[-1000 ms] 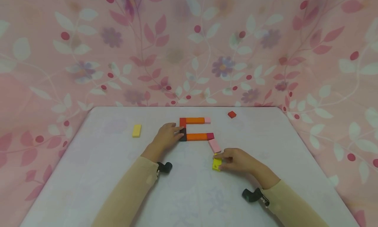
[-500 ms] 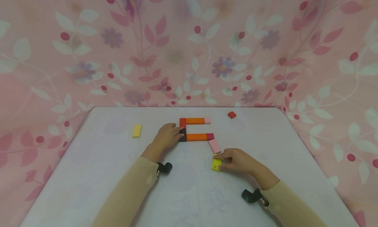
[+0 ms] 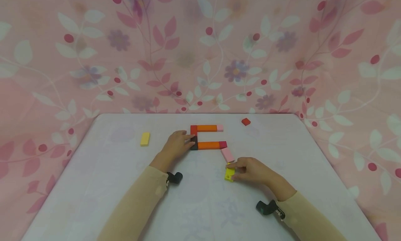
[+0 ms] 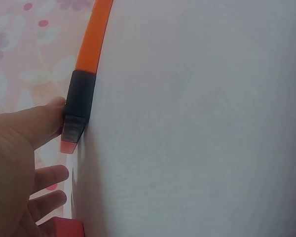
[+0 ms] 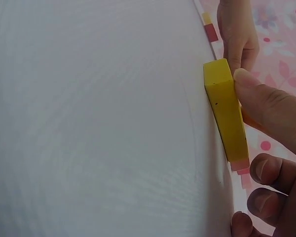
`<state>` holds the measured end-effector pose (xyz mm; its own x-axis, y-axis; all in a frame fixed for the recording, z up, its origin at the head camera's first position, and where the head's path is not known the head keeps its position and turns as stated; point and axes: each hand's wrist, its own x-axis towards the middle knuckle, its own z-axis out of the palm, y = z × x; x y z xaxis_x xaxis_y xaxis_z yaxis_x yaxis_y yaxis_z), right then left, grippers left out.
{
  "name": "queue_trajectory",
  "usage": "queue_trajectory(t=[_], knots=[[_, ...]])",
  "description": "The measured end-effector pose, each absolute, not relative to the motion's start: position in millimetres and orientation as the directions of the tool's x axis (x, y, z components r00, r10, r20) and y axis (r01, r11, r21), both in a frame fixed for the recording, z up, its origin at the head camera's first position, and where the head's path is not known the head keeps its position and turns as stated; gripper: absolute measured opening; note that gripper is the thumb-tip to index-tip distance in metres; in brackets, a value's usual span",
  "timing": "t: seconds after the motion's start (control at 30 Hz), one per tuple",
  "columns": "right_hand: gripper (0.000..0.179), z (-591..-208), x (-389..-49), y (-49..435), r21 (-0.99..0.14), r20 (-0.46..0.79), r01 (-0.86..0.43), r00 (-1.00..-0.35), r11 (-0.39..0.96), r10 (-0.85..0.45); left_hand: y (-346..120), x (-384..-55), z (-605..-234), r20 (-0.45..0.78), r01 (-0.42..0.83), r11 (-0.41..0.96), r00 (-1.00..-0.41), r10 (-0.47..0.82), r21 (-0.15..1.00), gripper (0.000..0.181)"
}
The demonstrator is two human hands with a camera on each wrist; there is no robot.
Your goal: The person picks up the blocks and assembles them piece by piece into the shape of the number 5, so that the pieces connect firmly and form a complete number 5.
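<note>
Right now, a pale-yellow rectangular block (image 3: 145,139) lies toward the white table's (image 3: 200,213) far-left corner; the left hand (image 3: 176,144), loosely extended, touches a black rectangular block (image 3: 194,146). Next, a bright-yellow rectangular block (image 3: 229,173), well in from the far edge; a small red block (image 3: 245,122) near that edge; and the right hand (image 3: 255,171), pinching that bright-yellow block.

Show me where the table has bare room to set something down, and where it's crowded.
The table is bare between the left sleeve and right sleeve, between the red block and right hand, and between the pale yellow block and left sleeve. It's crowded from the dark block by the left hand to the bright yellow block the right hand pinches.
</note>
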<state>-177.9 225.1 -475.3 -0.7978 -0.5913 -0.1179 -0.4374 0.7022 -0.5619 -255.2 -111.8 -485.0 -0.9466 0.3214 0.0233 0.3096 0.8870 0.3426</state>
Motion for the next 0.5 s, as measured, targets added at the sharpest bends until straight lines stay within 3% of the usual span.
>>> queue_trajectory(t=[0.5], knots=[[0.046, -473.4, -178.5, 226.1, -0.577, -0.089, -0.469, -0.778, 0.668, -0.622, -111.8, -257.8, -484.7, 0.016, 0.313, 0.890, -0.945, 0.326, 0.333, 0.048]])
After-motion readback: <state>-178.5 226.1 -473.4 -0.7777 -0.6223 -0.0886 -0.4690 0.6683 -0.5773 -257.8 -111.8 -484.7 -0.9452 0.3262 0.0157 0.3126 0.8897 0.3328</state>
